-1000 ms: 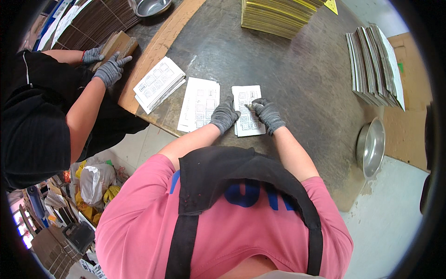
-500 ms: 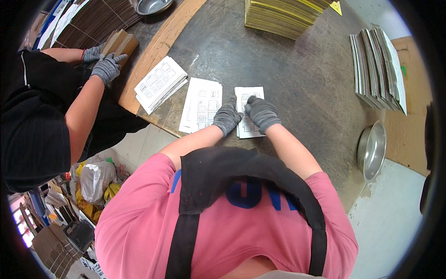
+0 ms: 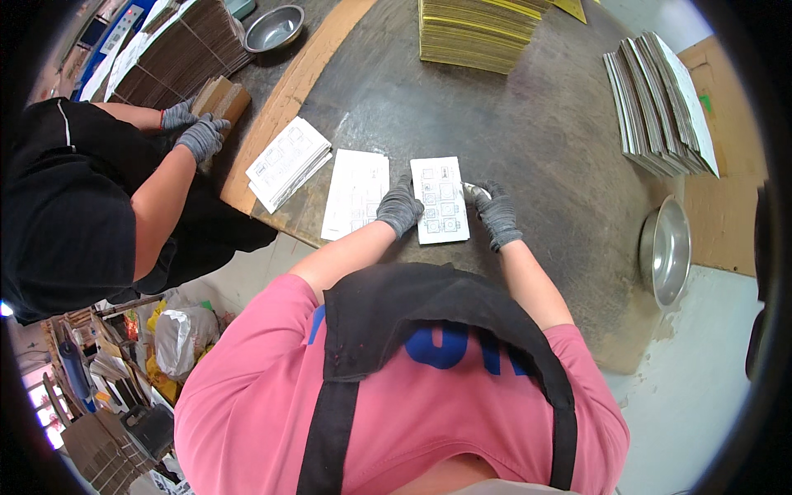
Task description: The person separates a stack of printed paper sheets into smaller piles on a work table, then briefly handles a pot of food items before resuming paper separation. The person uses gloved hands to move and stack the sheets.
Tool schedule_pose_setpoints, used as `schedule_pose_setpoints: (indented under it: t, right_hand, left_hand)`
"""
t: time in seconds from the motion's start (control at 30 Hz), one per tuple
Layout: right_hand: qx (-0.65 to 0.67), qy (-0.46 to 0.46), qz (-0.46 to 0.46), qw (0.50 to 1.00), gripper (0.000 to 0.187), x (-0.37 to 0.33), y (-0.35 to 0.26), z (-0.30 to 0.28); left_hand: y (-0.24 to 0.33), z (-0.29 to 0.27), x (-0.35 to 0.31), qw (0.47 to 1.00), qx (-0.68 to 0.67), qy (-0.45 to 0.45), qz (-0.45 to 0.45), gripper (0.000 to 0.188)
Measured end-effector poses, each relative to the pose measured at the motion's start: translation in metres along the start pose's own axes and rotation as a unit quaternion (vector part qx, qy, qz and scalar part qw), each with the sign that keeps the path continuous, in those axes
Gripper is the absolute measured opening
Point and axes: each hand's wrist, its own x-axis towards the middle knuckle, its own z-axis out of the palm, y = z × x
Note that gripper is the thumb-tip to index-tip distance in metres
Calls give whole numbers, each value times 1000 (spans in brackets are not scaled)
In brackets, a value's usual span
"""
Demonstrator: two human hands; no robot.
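A stack of white printed sheets (image 3: 441, 202) lies on the dark tabletop in front of me. My left hand (image 3: 401, 208), in a grey knit glove, closes on its left edge with the thumb at the rim. At the right edge is my right hand (image 3: 497, 216), gloved alike, fingers curled and turned toward the stack. Something pale shows at its fingertips; whether it is paper or part of the glove I cannot make out. Just left of my left hand lies a second pile of printed sheets (image 3: 351, 190), and beyond it a third pile (image 3: 289, 161), set at an angle.
On the left, a co-worker's gloved hands (image 3: 200, 136) hold a brown cardboard block (image 3: 223, 101). A yellow-edged stack (image 3: 478, 37) stands at the far side, tall card stacks (image 3: 660, 107) at the right. Metal bowls sit at the right edge (image 3: 667, 252) and far left (image 3: 275, 29).
My right hand has moved off the top of the stack to its right side, uncovering the printed face. My left hand stays at the left edge. The view has shifted slightly.
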Motion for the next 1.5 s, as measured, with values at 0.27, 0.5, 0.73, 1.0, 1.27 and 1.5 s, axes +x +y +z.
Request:
schedule_pose_setpoints:
  t: [0.27, 0.5, 0.73, 1.0, 1.27, 1.5]
  right_hand:
    - [-28, 34, -90, 995, 36, -11, 14, 24]
    - [-40, 3, -87, 995, 36, -13, 19, 28]
    - [43, -16, -56, 997, 39, 7, 29, 26]
    - [-59, -22, -71, 995, 32, 23, -24, 17]
    - [-1, -65, 88, 994, 31, 42, -26, 18]
    - [-496, -94, -166, 847, 28, 25, -84, 33]
  left_hand:
    - [5, -20, -5, 977, -194, -47, -75, 43]
    - [8, -32, -13, 965, -261, 7, -34, 38]
    - [-44, -94, -34, 989, -120, 47, -72, 55]
    - [-2, -38, -13, 998, 10, -47, 29, 54]
    - [13, -22, 2, 994, 81, -69, -33, 60]
    - [5, -15, 4, 998, 45, -45, -21, 58]
